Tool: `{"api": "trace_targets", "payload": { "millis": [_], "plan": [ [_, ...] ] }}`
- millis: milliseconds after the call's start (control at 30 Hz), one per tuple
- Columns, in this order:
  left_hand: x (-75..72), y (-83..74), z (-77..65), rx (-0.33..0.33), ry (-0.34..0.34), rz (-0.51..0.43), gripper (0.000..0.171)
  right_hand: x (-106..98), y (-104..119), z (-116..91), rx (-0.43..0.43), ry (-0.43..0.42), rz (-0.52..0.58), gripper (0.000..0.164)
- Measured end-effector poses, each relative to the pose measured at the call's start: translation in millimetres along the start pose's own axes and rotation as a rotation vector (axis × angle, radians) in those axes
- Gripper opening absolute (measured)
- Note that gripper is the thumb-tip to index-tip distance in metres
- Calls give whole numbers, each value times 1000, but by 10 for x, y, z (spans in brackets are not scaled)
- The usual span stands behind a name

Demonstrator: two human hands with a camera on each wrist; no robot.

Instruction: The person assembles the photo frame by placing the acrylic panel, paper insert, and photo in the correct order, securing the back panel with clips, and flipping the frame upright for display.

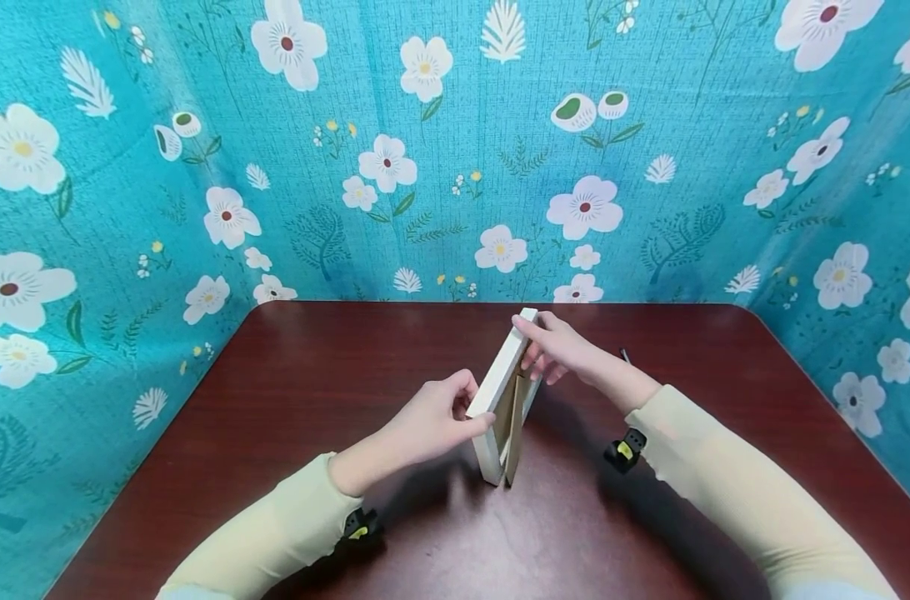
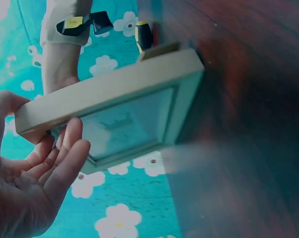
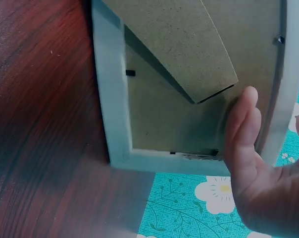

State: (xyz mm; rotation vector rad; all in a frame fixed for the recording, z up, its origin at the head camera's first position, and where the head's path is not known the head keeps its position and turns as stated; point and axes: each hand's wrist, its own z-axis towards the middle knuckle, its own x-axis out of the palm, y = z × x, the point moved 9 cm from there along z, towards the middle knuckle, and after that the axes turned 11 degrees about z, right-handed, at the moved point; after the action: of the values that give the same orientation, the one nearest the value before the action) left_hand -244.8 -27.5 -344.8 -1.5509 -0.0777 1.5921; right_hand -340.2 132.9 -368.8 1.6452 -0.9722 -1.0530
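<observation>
A white picture frame (image 1: 492,379) stands tilted on the table, its brown backboard (image 3: 164,124) and fold-out stand (image 3: 189,54) on the side toward the right. My left hand (image 1: 440,417) pinches the frame's near upper corner, thumb on one side and fingers on the other. At the far upper corner, my right hand (image 1: 560,346) grips the edge, with its thumb along the top and its fingers against the back. The glass front (image 2: 127,121) shows in the left wrist view. Small dark tabs (image 3: 130,73) sit along the inner edge of the back.
Behind the right forearm lies a screwdriver with a black and yellow handle (image 2: 144,37), mostly hidden in the head view. The dark red wooden table (image 1: 335,367) ends at a blue flowered cloth (image 1: 455,167) along the back and sides.
</observation>
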Motion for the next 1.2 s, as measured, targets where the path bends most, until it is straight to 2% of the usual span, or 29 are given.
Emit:
{"api": "trace_targets", "payload": {
  "millis": [100,200,400,600,700,833,900,1000,1200],
  "plan": [
    [10,-99,2,36,7,95,25,-6,-2,3,-4,-23,-12,57],
    [42,-153,6,56,16,143,27,-9,-12,5,10,-48,-7,55],
    [62,-208,7,77,11,158,29,-20,-13,16,26,-85,72,56],
    [79,-240,14,72,17,177,32,-25,34,10,-16,-107,87,41],
    [72,-241,17,74,-1,230,35,-36,31,-1,-25,-97,97,31],
    [28,-237,18,86,-45,319,38,-100,45,-32,-47,-94,107,30],
    [-2,-195,23,75,-63,331,38,-147,69,-61,-69,-99,121,33],
    [-75,-52,47,19,-95,301,35,-225,104,-124,-97,-107,166,37],
    [-205,370,96,-120,-142,179,30,-321,203,-274,-142,-90,283,47]
  ]
}}
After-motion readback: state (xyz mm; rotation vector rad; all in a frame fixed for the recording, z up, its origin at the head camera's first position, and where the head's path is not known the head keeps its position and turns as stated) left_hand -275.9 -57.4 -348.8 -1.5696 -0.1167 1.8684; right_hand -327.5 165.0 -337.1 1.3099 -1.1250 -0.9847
